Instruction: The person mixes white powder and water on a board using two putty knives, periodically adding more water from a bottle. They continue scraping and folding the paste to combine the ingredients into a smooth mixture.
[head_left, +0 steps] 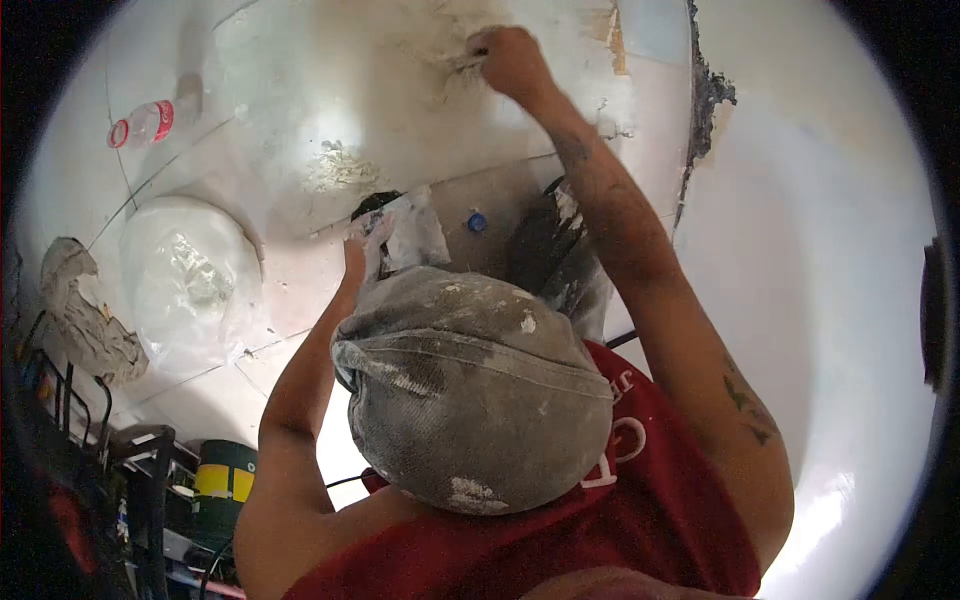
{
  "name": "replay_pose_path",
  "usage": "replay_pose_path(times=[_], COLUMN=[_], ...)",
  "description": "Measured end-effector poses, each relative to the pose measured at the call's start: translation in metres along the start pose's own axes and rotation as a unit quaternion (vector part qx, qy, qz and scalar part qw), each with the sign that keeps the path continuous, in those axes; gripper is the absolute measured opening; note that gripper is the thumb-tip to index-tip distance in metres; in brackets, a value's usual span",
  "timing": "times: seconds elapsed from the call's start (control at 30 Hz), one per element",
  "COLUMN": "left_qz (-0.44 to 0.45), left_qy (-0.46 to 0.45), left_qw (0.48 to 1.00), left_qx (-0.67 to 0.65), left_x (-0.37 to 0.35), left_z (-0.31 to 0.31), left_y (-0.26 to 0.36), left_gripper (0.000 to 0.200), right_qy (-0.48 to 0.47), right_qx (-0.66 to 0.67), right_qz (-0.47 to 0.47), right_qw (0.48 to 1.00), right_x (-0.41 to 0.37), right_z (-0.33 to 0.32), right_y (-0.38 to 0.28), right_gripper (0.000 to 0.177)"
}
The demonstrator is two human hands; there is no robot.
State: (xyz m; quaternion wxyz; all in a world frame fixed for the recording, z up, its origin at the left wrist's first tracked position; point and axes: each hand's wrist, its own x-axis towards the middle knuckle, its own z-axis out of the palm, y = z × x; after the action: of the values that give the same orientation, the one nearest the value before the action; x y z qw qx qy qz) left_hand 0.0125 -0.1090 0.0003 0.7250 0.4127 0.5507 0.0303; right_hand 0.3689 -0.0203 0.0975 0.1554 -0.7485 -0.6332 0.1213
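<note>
My right hand (pixel 512 64) is closed in a fist at the top, against a large whitish panel (pixel 390 110) with rough, paste-like smears. What it grips, if anything, is hidden beneath the fingers. Lower down, my left hand (pixel 366 243) is at the edge of a white, crumpled packet (pixel 417 228), with its fingers against it. A grey cap (pixel 480 390) dusted with white marks covers much of the lower middle. A small blue bottle cap (pixel 477 221) lies on the floor between the packet and a dark, white-stained trouser leg (pixel 545 245).
On the left are a clear bottle (pixel 150 123) with a red label, a round clear plastic-wrapped bundle (pixel 190 285) and a dirty crumpled cloth (pixel 90 310). A green and yellow bucket (pixel 224 484) stands at lower left beside a black metal frame (pixel 150 480). A smooth white curved surface (pixel 800 250) borders the right.
</note>
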Motion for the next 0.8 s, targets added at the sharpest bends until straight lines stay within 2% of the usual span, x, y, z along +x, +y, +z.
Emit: replay_pose_path(times=[0.03, 0.07, 0.13, 0.17, 0.23, 0.27, 0.3, 0.33, 0.4, 0.43, 0.47, 0.5, 0.53, 0.6, 0.63, 0.73, 0.8], left_qz=[-0.017, -0.034, -0.008, 0.013, 0.074, 0.088, 0.036, -0.024, 0.092, 0.027, 0.03, 0.038, 0.053, 0.087, 0.108, -0.005, 0.019], left_qy=[-0.008, -0.017, -0.024, -0.02, 0.003, 0.002, -0.034, -0.055, -0.069, -0.054, -0.028, 0.001, 0.014, 0.02, 0.012, 0.001, -0.037], left_qw=[1.0, 0.999, 1.0, 1.0, 0.992, 0.991, 0.998, 0.984, 0.987, 0.997, 0.998, 0.997, 0.998, 0.995, 0.989, 1.0, 0.981], left_qx=[0.011, 0.021, 0.011, 0.02, 0.103, 0.103, -0.033, -0.167, -0.114, -0.049, -0.055, -0.063, -0.04, 0.041, 0.097, 0.018, -0.189], left_x=[0.008, 0.014, 0.008, 0.005, 0.002, 0.005, 0.015, 0.026, 0.009, -0.009, 0.0, 0.02, 0.023, 0.004, -0.01, -0.021, 0.009], left_z=[-0.001, -0.001, -0.002, 0.0, 0.004, 0.003, -0.003, -0.01, -0.004, 0.001, 0.002, 0.001, 0.001, 0.003, 0.004, 0.006, 0.002], left_y=[-0.011, -0.014, -0.013, -0.008, 0.003, -0.006, -0.03, -0.059, -0.018, 0.026, 0.005, -0.033, -0.035, 0.001, 0.029, 0.051, -0.023], left_gripper=[0.037, 0.037, 0.034, 0.033, 0.031, 0.029, 0.028, 0.027, 0.028, 0.028, 0.029, 0.03, 0.031, 0.034, 0.036, 0.035, 0.031], right_qy=[-0.043, -0.033, -0.015, 0.011, 0.007, 0.0, -0.007, -0.014, -0.026, -0.017, -0.006, 0.074, 0.028, -0.072, -0.05, 0.028, -0.022], right_qx=[-0.014, -0.026, -0.053, -0.091, -0.072, -0.059, -0.051, -0.044, -0.04, -0.102, -0.164, -0.113, -0.086, -0.024, 0.017, -0.05, -0.084], right_qz=[0.03, 0.045, 0.077, 0.043, -0.035, -0.068, -0.041, -0.014, 0.027, -0.014, -0.057, -0.148, -0.092, 0.042, 0.028, 0.026, 0.058], right_qw=[0.999, 0.998, 0.995, 0.995, 0.997, 0.996, 0.998, 0.999, 0.998, 0.995, 0.985, 0.98, 0.992, 0.996, 0.998, 0.998, 0.995], right_x=[0.007, 0.005, -0.008, -0.023, -0.014, -0.015, -0.018, -0.018, -0.009, -0.027, -0.043, -0.041, -0.03, -0.021, -0.016, -0.021, -0.05], right_z=[-0.018, -0.007, 0.024, 0.031, 0.018, 0.016, 0.022, 0.029, 0.039, 0.032, 0.023, 0.029, 0.024, 0.007, -0.005, 0.007, 0.038], right_y=[-0.014, -0.013, -0.014, -0.021, -0.002, 0.003, 0.003, 0.006, 0.013, -0.009, -0.032, -0.015, -0.005, 0.006, 0.009, 0.009, 0.007], right_gripper=[0.02, 0.02, 0.022, 0.024, 0.023, 0.022, 0.023, 0.023, 0.024, 0.023, 0.022, 0.023, 0.023, 0.025, 0.026, 0.025, 0.025])
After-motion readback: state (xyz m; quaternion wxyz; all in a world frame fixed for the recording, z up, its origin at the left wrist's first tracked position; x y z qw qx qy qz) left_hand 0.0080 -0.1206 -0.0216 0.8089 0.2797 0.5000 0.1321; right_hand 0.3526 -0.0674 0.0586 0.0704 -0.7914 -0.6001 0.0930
